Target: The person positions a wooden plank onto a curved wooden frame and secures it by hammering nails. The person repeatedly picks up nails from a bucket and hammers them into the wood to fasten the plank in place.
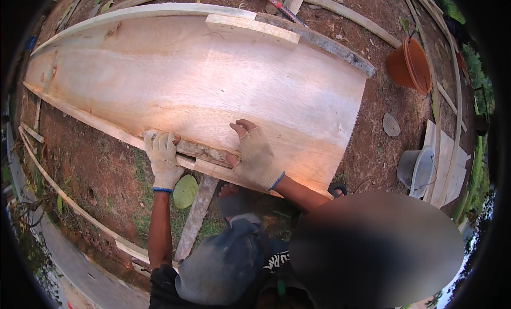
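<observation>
Gloved hands (210, 157) on wood strip (199, 148), plywood hull (202, 80).

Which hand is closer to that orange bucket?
Right. The right hand rests on the plywood sheet, on the orange bucket's side; the left hand grips the edge farther away.

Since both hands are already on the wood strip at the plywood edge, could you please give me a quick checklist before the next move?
1. Left hand gloved, gripping the wood strip: ok.
2. Right hand gloved, pressing the strip's other end: ok.
3. Strip lying along the near edge of the plywood sheet: ok.
4. Strip fastened: cannot tell.
5. Hammer within reach: not ok, it lies beyond the sheet.
</observation>
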